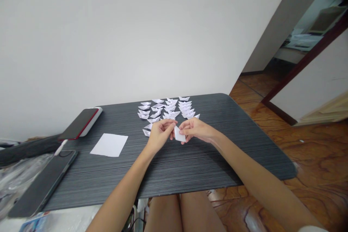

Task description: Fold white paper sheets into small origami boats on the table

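Observation:
A small folded piece of white paper [179, 135] is held above the dark table, pinched between both hands. My left hand [161, 132] grips its upper left edge with thumb and fingers closed. My right hand [196, 130] has its thumb on the paper's right side, the fingers curled behind it. Just beyond my hands stand several white paper boats [172, 108] in rough columns; my hands hide some of the nearest ones. A flat square sheet of white paper [110, 144] lies on the table left of my left hand.
The dark wood-grain table [217, 174] stands against a white wall [152, 36]. At the left lie a red-edged phone [78, 123] on a white object and a dark phone [45, 181], near a white cable plug [61, 148]. Wooden flooring [320, 152] shows to the right.

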The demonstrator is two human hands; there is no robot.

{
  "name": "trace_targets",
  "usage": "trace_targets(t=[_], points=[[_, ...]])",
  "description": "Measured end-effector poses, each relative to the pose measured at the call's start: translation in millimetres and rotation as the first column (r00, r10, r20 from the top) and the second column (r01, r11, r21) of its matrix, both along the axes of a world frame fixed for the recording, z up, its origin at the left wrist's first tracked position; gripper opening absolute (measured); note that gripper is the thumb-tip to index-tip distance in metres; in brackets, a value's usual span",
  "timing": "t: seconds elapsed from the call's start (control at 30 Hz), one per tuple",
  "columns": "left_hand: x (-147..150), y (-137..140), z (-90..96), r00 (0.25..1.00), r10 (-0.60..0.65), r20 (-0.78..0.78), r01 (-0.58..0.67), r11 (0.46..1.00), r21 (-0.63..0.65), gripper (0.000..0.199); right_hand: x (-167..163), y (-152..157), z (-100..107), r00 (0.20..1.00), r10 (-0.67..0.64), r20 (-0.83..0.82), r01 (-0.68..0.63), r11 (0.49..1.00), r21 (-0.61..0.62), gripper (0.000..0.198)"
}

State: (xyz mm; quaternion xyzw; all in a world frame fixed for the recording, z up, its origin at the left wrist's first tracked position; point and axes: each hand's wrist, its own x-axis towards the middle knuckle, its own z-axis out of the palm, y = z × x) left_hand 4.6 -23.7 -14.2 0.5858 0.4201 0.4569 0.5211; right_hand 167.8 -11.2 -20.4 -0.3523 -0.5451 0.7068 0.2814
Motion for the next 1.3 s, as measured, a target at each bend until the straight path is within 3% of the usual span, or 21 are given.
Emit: trace_targets(t=[0.17,0.27,0.5,0.83,1.0,1.2,1.3], points=[[1.2,0.3,-4.2,0.999,-0.035,0.030,0.035,0.999,-0.005,0.026,-1.9,3.2,-2.3,0.984,-0.177,-0.016,0.177,0.983,0.051,0.023],[2.4,0.2,-4.4,0.998,-0.049,0.048,0.048,0.999,0.013,0.022,-0.5,4.8,-2.5,0.976,-0.219,-0.008,0.219,0.971,0.101,0.022],[1.0,0.3,-3.9,0.999,0.024,-0.033,-0.022,0.997,0.073,0.017,2.8,5.4,2.1,0.988,-0.155,-0.007,0.152,0.963,0.222,0.028],[2.1,-0.8,-21.7,0.962,0.095,-0.257,-0.018,0.957,0.288,0.022,4.5,6.5,-0.5,0.985,-0.166,0.045,0.153,0.964,0.216,0.025],[3.0,-0.9,-22.8,0.959,0.138,-0.246,-0.069,0.960,0.271,0.019,4.4,7.8,-4.4,0.983,-0.167,0.072,0.143,0.955,0.260,0.022],[1.5,1.0,-24.6,0.978,0.122,-0.172,-0.107,0.990,0.094,0.023,4.5,7.9,-2.7,0.976,-0.174,0.129,0.129,0.946,0.299,0.022],[0.7,1.1,-24.6,0.974,0.102,-0.200,-0.091,0.994,0.067,0.024,4.9,6.9,-0.7,0.973,-0.160,0.168,0.103,0.946,0.308,0.024]])
